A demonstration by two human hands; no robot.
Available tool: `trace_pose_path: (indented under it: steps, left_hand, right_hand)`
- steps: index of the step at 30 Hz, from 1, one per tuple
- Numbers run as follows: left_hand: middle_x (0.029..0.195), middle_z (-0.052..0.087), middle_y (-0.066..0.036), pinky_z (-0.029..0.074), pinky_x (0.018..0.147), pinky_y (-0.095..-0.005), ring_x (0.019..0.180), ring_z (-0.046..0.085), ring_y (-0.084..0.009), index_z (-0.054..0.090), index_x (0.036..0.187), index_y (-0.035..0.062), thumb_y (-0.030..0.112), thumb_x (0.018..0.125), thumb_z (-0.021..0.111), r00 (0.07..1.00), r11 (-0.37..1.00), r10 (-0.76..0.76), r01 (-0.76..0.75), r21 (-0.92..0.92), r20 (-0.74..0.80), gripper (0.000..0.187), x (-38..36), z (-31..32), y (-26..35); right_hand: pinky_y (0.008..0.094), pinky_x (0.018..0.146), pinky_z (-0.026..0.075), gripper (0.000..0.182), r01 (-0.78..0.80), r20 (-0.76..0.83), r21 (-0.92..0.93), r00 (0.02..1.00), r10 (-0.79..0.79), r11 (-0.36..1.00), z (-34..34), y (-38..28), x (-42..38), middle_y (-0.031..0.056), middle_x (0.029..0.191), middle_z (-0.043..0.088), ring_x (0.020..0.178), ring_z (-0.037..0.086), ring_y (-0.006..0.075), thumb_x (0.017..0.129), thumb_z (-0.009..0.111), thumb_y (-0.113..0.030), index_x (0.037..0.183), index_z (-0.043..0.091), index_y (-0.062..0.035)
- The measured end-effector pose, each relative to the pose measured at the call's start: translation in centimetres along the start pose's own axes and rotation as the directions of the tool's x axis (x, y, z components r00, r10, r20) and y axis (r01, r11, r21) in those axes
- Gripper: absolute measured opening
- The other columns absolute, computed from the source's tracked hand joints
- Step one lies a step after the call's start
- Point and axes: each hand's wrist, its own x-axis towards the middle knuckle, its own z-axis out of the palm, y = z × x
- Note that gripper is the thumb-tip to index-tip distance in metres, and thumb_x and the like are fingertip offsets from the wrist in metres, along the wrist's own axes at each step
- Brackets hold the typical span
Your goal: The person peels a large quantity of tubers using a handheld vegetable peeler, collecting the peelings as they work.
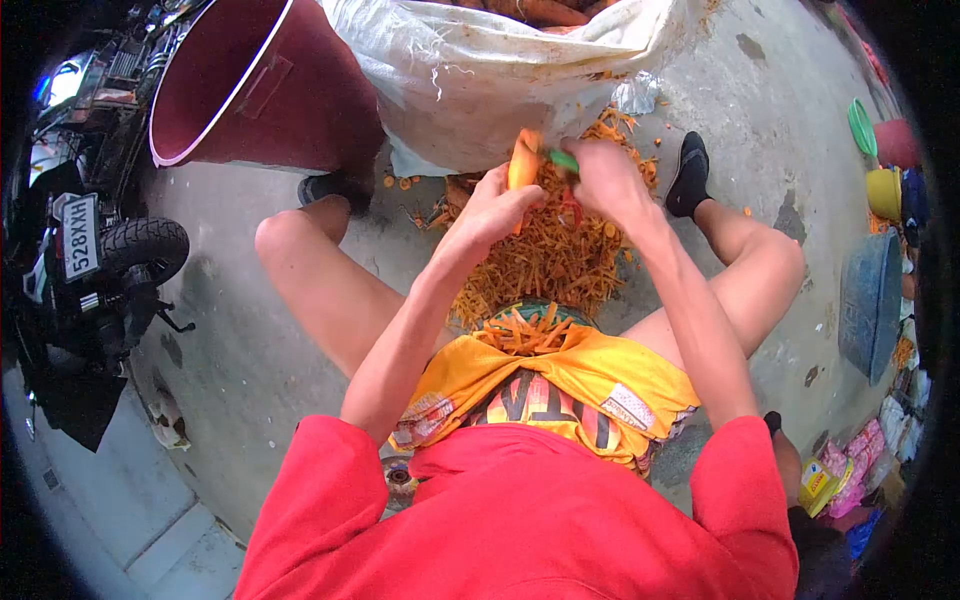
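My left hand (492, 208) is wrapped round the lower part of a carrot (522, 165), which points up and away from me. In my right hand (606, 180) is a green-handled peeler (564, 160), its head close beside the carrot's upper end and blurred. Under both hands spreads a heap of carrot peelings (545, 260) on the concrete floor. Nearer my lap, more orange strips lie on a green rim (585, 318) between my legs.
A white sack (480, 95) with carrots (540, 10) inside stands ahead, beside a large maroon bucket (330, 100). A motorcycle (140, 250) is parked at left. On the right are a blue-grey tub (870, 300), a yellow pot (884, 193) and plastic bags (855, 460).
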Motion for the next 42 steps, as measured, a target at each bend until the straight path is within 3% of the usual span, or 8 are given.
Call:
trace_pose_path:
  steps: [3,6,10,15,22,35,41,42]
  left_hand:
    - [0.087,0.065,-0.006,0.048,0.066,-0.0297,0.075,0.057,-0.0100,0.061,0.117,-0.0050,0.021,0.082,0.066,1.000,0.978,0.005,-0.008,0.207,0.012,0.044,0.1,-0.3,-0.1]
    - [0.087,0.067,-0.011,0.051,0.070,-0.0351,0.078,0.064,-0.0169,0.061,0.117,-0.0047,0.023,0.079,0.065,0.999,0.973,0.047,-0.043,0.229,-0.012,0.047,0.4,-0.3,-1.2]
    - [0.092,0.070,-0.019,0.053,0.078,-0.0424,0.085,0.069,-0.0299,0.060,0.117,-0.0041,0.026,0.080,0.064,0.983,0.910,0.163,-0.115,0.399,-0.088,0.047,1.0,-0.4,-1.7]
    - [0.105,0.070,-0.027,0.051,0.087,-0.0474,0.099,0.067,-0.0428,0.058,0.121,-0.0026,0.033,0.082,0.064,0.969,0.842,0.233,-0.163,0.514,-0.075,0.053,0.6,-0.6,-1.8]
    - [0.085,0.070,-0.022,0.051,0.075,-0.0464,0.080,0.068,-0.0409,0.069,0.110,-0.0003,0.056,0.096,0.065,0.912,0.848,0.372,-0.258,0.463,-0.173,0.058,0.5,-0.6,0.3]
    - [0.084,0.066,-0.018,0.050,0.076,-0.0437,0.083,0.061,-0.0352,0.070,0.103,0.0014,0.042,0.092,0.073,0.782,0.711,0.606,-0.448,0.541,-0.148,0.042,0.1,-1.8,0.2]
    - [0.076,0.060,-0.009,0.049,0.070,-0.0377,0.074,0.058,-0.0252,0.068,0.104,0.0003,0.037,0.094,0.075,0.618,0.542,0.786,-0.675,0.501,-0.018,0.039,-0.5,-3.4,0.7]
    - [0.076,0.058,-0.005,0.047,0.067,-0.0348,0.071,0.055,-0.0185,0.067,0.107,-0.0002,0.035,0.095,0.074,0.801,0.764,0.598,-0.558,0.324,-0.033,0.038,-1.1,-3.7,0.5]
  right_hand:
    - [0.0491,0.079,0.058,0.029,-0.231,0.123,-0.146,0.961,0.250,0.962,-0.1,2.8,1.6,0.0254,0.091,0.072,0.089,0.072,0.0413,0.080,0.075,-0.015,0.102,0.070,0.0032]
    - [0.0508,0.078,0.057,0.025,-0.099,-0.140,-0.002,0.985,0.097,0.995,-1.5,1.5,0.0,0.0263,0.091,0.071,0.087,0.070,0.0437,0.085,0.069,-0.015,0.107,0.069,-0.0029]
    - [0.0494,0.079,0.058,0.026,0.034,-0.001,-0.021,0.999,-0.034,0.999,-0.5,-0.5,-0.5,0.0261,0.092,0.071,0.088,0.071,0.0429,0.084,0.068,-0.013,0.108,0.070,-0.0048]
    - [0.0497,0.078,0.058,0.027,-0.374,0.221,-0.184,0.886,0.408,0.909,-0.1,3.9,2.5,0.0236,0.092,0.073,0.088,0.072,0.0426,0.082,0.071,-0.014,0.107,0.070,-0.0045]
    - [0.0433,0.075,0.053,0.031,0.116,-0.014,0.461,0.992,-0.124,0.880,-4.2,-1.7,-0.8,0.0209,0.085,0.070,0.080,0.068,0.0376,0.088,0.075,-0.028,0.099,0.068,-0.0004]
    - [0.0473,0.074,0.056,0.030,0.224,-0.170,0.453,0.972,-0.163,0.863,-3.6,-3.9,-0.3,0.0233,0.086,0.071,0.083,0.068,0.0450,0.091,0.073,-0.024,0.116,0.071,-0.0075]
    - [0.0486,0.081,0.055,0.037,-0.153,0.175,0.089,0.975,0.136,0.984,-0.2,4.5,2.9,0.0258,0.096,0.072,0.092,0.071,0.0414,0.083,0.077,-0.030,0.105,0.071,-0.0008]
    - [0.0482,0.082,0.056,0.040,-0.159,0.180,0.065,0.973,0.145,0.985,-1.3,4.4,2.5,0.0256,0.096,0.072,0.093,0.071,0.0415,0.082,0.078,-0.032,0.105,0.071,-0.0006]
